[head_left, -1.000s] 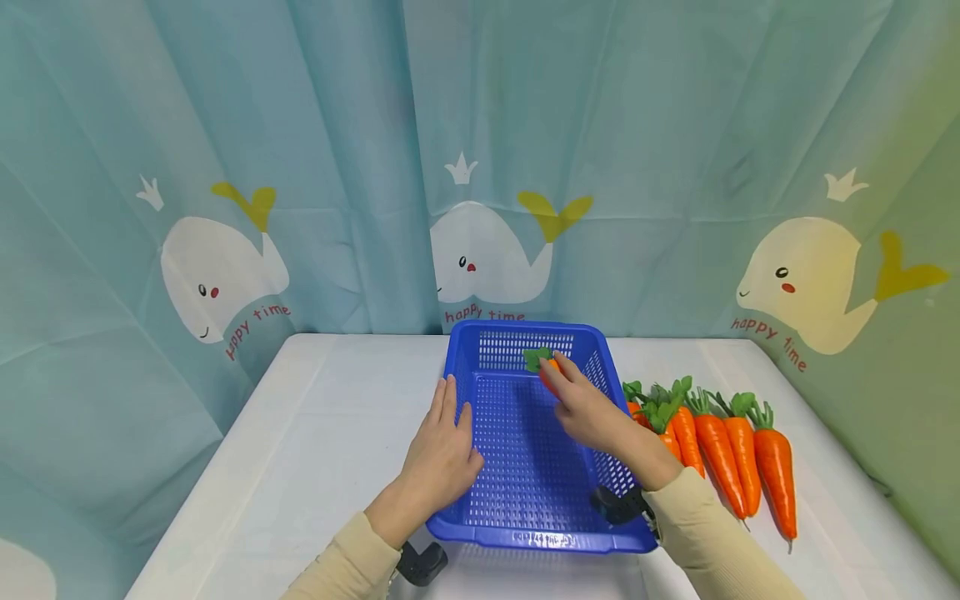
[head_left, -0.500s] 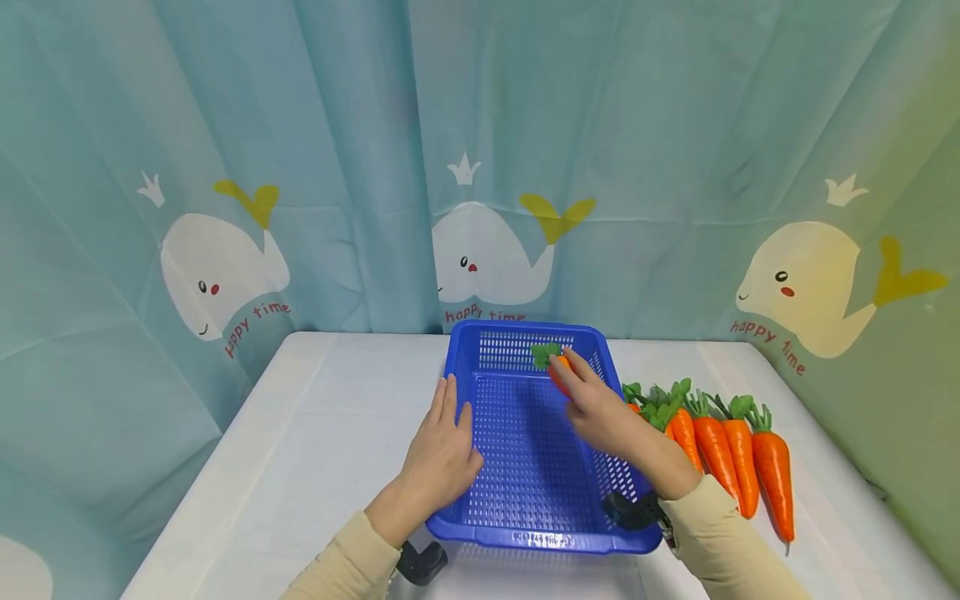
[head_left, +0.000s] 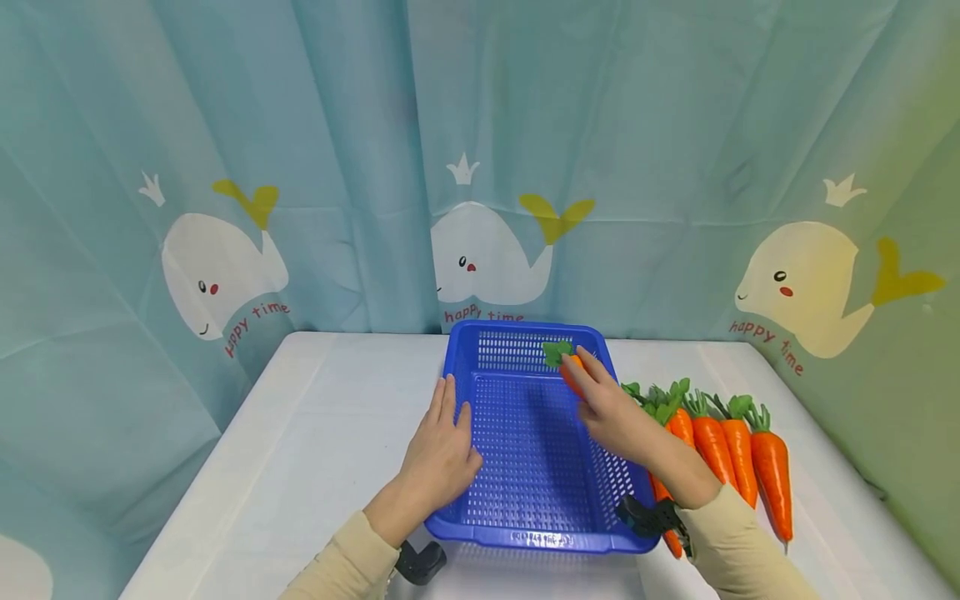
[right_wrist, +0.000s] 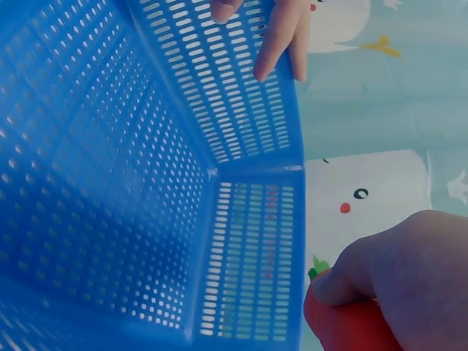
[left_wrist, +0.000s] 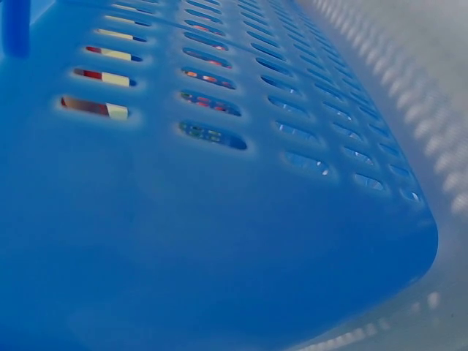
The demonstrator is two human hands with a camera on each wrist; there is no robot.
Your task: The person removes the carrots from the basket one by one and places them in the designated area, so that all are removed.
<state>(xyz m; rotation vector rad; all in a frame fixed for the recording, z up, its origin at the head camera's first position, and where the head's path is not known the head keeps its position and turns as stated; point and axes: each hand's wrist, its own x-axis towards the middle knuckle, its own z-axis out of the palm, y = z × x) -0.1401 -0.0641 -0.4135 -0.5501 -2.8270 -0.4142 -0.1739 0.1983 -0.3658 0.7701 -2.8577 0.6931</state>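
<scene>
A blue plastic basket (head_left: pixel 525 467) with slotted sides stands on the white table. On its left rim lies my left hand (head_left: pixel 435 458), its fingers straight; in the right wrist view, fingertips (right_wrist: pixel 274 47) hang over the rim onto the slotted wall. My right hand (head_left: pixel 618 421) pinches an orange carrot (head_left: pixel 572 377) near its leafy green top, over the basket's far right part in the head view. Most of that carrot's lower body is hidden behind the hand. The left wrist view is filled by the basket's wall (left_wrist: pixel 183 241).
Several orange carrots (head_left: pixel 772 475) with green tops lie side by side right of the basket, partly covered by the right forearm. The white table (head_left: pixel 337 417) ends at a blue-green curtain (head_left: pixel 645 167) printed with whales.
My right hand has moved to the right with the carrot, toward the basket's right wall. The left hand and the basket have stayed in place.
</scene>
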